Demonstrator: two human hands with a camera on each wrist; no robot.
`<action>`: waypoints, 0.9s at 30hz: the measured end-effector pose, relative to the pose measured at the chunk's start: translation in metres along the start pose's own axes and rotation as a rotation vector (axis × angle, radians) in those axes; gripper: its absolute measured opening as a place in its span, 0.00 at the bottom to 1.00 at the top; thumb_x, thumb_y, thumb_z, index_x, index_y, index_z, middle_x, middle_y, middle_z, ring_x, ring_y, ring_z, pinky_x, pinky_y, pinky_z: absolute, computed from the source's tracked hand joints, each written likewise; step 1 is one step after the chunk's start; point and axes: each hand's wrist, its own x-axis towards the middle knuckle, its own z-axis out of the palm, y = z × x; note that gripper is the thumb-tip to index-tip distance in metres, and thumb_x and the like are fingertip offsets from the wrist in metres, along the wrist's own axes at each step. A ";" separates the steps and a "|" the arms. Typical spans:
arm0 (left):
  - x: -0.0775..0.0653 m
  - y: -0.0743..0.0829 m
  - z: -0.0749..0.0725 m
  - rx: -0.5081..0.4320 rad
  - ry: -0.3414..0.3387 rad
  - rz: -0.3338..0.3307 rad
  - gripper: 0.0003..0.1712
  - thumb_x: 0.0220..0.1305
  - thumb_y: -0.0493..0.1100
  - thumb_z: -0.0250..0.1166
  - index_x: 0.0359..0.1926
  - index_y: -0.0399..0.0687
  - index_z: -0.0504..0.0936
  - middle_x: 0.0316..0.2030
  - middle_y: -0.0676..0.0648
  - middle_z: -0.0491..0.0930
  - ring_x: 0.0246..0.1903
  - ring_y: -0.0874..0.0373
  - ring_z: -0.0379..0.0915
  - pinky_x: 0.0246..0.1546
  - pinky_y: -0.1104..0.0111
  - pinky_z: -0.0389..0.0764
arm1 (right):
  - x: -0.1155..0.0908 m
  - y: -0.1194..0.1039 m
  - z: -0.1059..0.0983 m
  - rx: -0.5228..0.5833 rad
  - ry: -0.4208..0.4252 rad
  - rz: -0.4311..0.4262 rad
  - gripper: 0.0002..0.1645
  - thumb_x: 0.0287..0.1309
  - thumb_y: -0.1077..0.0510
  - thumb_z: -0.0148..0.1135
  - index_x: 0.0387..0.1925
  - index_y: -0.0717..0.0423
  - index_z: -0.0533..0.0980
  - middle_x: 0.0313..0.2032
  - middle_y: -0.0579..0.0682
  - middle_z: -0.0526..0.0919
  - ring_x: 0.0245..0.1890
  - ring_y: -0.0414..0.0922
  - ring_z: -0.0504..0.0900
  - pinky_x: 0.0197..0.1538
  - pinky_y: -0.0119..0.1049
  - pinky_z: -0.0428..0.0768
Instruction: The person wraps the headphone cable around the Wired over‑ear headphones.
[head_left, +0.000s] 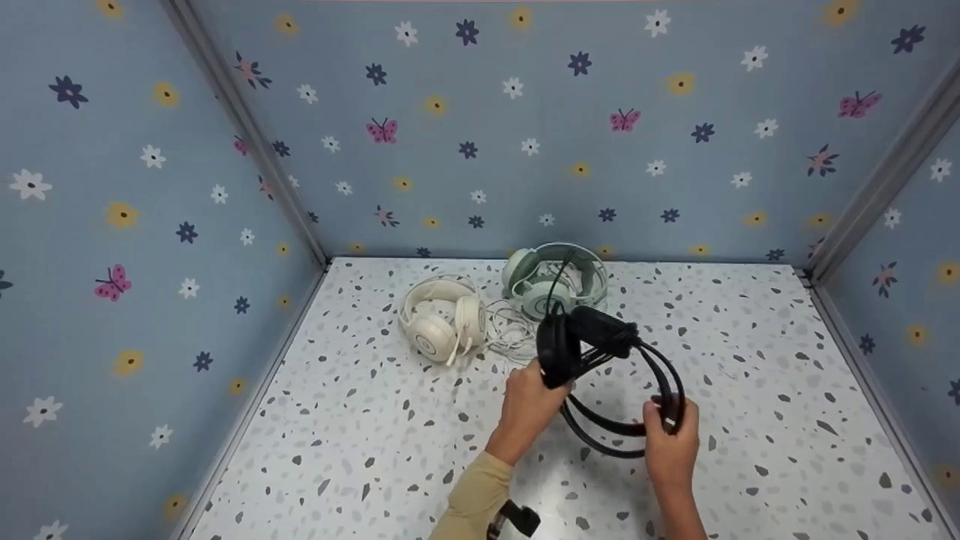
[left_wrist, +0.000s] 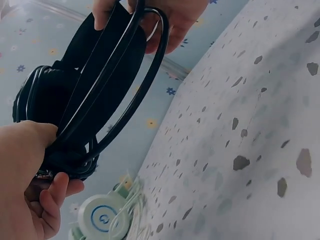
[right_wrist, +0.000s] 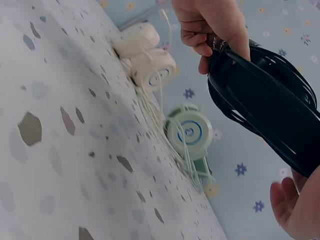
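Both hands hold a pair of black headphones point(head_left: 600, 330) above the speckled tabletop. My left hand point(head_left: 527, 405) grips them by an ear cup, thumb and fingers curled round it. On the other side my right hand point(head_left: 673, 446) pinches the headband, with its double curved bands, between thumb and fingers. A thin black microphone boom point(head_left: 556, 283) sticks up from the ear cup. In the left wrist view the left hand point(left_wrist: 30, 175) has its fingers curled at the lower end of the headphones point(left_wrist: 100, 85). The right wrist view shows the right hand point(right_wrist: 300, 205) at the headband.
White headphones point(head_left: 442, 322) lie on the table point(head_left: 360, 420) left of the black pair. Pale green headphones point(head_left: 555, 281) lie near the back wall, partly behind the black pair. White cables point(head_left: 512, 334) are coiled between them. Flower-patterned walls point(head_left: 525, 112) enclose the table at the back and sides.
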 end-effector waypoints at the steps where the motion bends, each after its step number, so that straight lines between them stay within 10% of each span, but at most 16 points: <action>1: 0.005 0.001 0.006 -0.010 -0.021 -0.003 0.10 0.54 0.44 0.70 0.25 0.51 0.75 0.16 0.57 0.71 0.13 0.65 0.66 0.14 0.74 0.66 | 0.004 0.002 -0.004 -0.039 0.001 -0.003 0.24 0.68 0.56 0.58 0.56 0.67 0.65 0.47 0.59 0.73 0.46 0.46 0.73 0.48 0.33 0.72; 9: 0.046 0.005 0.056 -0.041 -0.182 -0.059 0.12 0.59 0.50 0.68 0.26 0.51 0.77 0.17 0.57 0.72 0.14 0.65 0.67 0.15 0.75 0.66 | 0.037 0.001 -0.036 -0.198 0.022 -0.072 0.37 0.70 0.49 0.53 0.67 0.70 0.54 0.62 0.69 0.62 0.61 0.64 0.63 0.60 0.58 0.62; 15: 0.073 0.005 0.086 0.044 -0.301 -0.079 0.15 0.59 0.48 0.68 0.21 0.52 0.73 0.17 0.56 0.73 0.14 0.64 0.67 0.14 0.73 0.67 | 0.027 -0.023 -0.040 -0.277 0.170 -0.336 0.20 0.64 0.63 0.60 0.54 0.72 0.70 0.51 0.65 0.73 0.52 0.55 0.69 0.52 0.46 0.68; 20: 0.090 0.003 0.108 0.193 -0.382 -0.041 0.17 0.58 0.48 0.67 0.18 0.53 0.71 0.15 0.56 0.72 0.14 0.62 0.67 0.16 0.71 0.67 | 0.007 -0.045 -0.027 -0.219 -0.010 -0.564 0.06 0.57 0.72 0.63 0.37 0.64 0.79 0.35 0.50 0.82 0.33 0.40 0.78 0.37 0.26 0.74; 27: 0.098 0.000 0.129 0.317 -0.436 -0.050 0.20 0.57 0.50 0.68 0.16 0.52 0.70 0.15 0.54 0.71 0.16 0.60 0.67 0.19 0.68 0.69 | -0.020 -0.073 -0.014 -0.125 -0.335 -0.658 0.16 0.52 0.79 0.62 0.31 0.55 0.77 0.22 0.43 0.79 0.20 0.37 0.77 0.26 0.25 0.75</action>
